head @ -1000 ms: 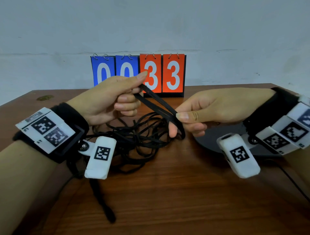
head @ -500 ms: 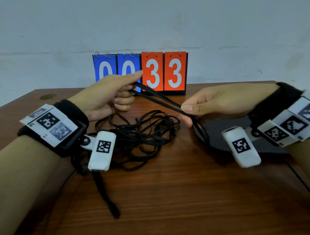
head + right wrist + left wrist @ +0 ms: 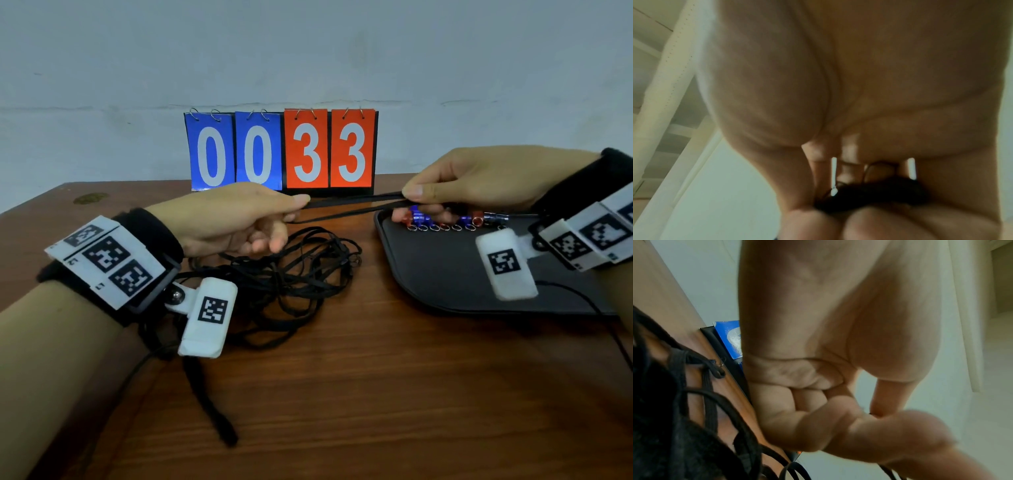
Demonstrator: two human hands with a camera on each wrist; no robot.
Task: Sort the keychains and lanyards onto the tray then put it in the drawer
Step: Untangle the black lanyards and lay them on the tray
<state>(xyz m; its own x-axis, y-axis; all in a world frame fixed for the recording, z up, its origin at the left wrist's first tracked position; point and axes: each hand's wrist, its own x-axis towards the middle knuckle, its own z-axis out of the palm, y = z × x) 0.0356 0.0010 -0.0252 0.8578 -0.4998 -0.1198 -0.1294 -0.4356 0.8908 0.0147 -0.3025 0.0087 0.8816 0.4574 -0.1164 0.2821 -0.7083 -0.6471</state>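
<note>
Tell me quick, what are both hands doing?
Left hand: pinching one end of a black lanyard.
Right hand: pinching the same lanyard's other end, over the tray.

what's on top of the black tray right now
On the black tray, a row of blue and red keychains with metal rings lies along its far edge. The right hand covers part of that row; the rest looks bare.

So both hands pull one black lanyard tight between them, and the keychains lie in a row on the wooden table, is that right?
Not quite: in the head view the keychains lie in a row on the black tray, not on the table. Both hands do stretch the lanyard.
</note>
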